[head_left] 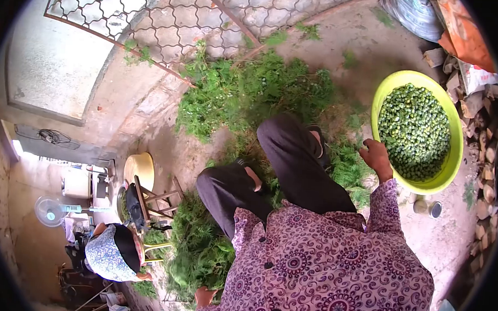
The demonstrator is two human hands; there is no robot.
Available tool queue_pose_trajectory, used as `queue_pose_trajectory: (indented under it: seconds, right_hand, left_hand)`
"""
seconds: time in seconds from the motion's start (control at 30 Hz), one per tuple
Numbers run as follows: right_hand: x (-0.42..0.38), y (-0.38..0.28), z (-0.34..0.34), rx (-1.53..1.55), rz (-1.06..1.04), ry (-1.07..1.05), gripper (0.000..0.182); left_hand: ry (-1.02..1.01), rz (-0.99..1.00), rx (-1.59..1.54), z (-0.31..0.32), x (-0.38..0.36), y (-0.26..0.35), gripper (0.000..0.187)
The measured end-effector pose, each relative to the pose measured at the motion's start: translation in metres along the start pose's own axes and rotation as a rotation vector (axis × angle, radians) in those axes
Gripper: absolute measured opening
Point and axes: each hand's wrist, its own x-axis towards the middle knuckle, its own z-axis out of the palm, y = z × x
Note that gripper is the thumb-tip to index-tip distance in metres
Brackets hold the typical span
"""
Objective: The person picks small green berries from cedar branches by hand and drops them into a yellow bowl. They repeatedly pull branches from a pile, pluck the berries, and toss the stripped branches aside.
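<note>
My right hand (376,157) is beside the left rim of a yellow-green basin (455,145), its fingers curled in. Whatever may be inside those fingers is hidden. Small round green buds or berries (413,133) fill much of the basin. Low at the bottom of the view, my left hand (204,297) reaches the edge of a heap of feathery green plants (199,246), thumb and fingers apart. Another pile of the same leafy stems (252,88) lies on the ground in front of my knees.
A jar (427,208) lies below the basin, with stacked firewood (487,185) along the right. A metal lattice (171,22) spans the top. At left, a person in a patterned top (111,252) sits near a wooden stool (155,198), a yellow tub (139,169) and a fan (52,210).
</note>
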Motion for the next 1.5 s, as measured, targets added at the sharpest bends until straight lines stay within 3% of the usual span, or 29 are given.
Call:
queue_pose_trajectory:
  seconds: [0.13, 0.37, 0.43, 0.57, 0.67, 0.73, 0.83, 0.97, 1.13, 1.27, 1.4, 1.5]
  right_hand:
    - [-0.002, -0.005, -0.003, -0.012, -0.033, -0.015, 0.031]
    - [0.003, -0.017, -0.02, -0.104, -0.019, -0.061, 0.029]
    - [0.009, -0.023, -0.022, -0.138, -0.024, -0.066, 0.028]
    - [0.025, -0.044, -0.023, -0.177, -0.085, -0.148, 0.029]
    - [0.043, -0.067, -0.025, -0.218, -0.148, -0.181, 0.029]
    - [0.057, -0.071, -0.018, -0.223, -0.244, -0.154, 0.027]
    - [0.081, -0.102, -0.016, -0.254, -0.221, -0.215, 0.027]
    - [0.126, -0.129, 0.01, -0.355, -0.309, -0.314, 0.029]
    - [0.184, -0.173, 0.056, -0.364, -0.345, -0.441, 0.032]
    - [0.228, -0.198, 0.114, -0.378, -0.445, -0.658, 0.032]
    - [0.262, -0.208, 0.189, -0.354, -0.572, -0.766, 0.031]
    - [0.266, -0.226, 0.232, -0.402, -0.526, -0.804, 0.027]
  left_hand:
    - [-0.011, -0.16, -0.184, -0.021, -0.034, -0.005, 0.044]
    - [-0.229, 0.153, -0.025, -0.103, 0.01, 0.01, 0.029]
    - [-0.121, 0.063, -0.042, -0.141, 0.031, 0.044, 0.043]
    - [0.084, 0.324, -0.139, -0.172, 0.092, 0.099, 0.039]
    - [0.058, 0.429, -0.115, -0.204, 0.124, 0.161, 0.037]
    - [0.085, 0.645, -0.135, -0.216, 0.153, 0.197, 0.037]
    - [0.124, 0.793, -0.121, -0.214, 0.203, 0.24, 0.035]
    - [0.08, 0.851, -0.058, -0.228, 0.248, 0.307, 0.032]
    - [0.082, 1.075, -0.124, -0.25, 0.271, 0.394, 0.03]
    - [-0.018, 1.18, -0.15, -0.251, 0.296, 0.456, 0.03]
    - [-0.085, 1.24, -0.163, -0.229, 0.306, 0.501, 0.027]
    - [-0.152, 1.282, -0.223, -0.199, 0.31, 0.518, 0.027]
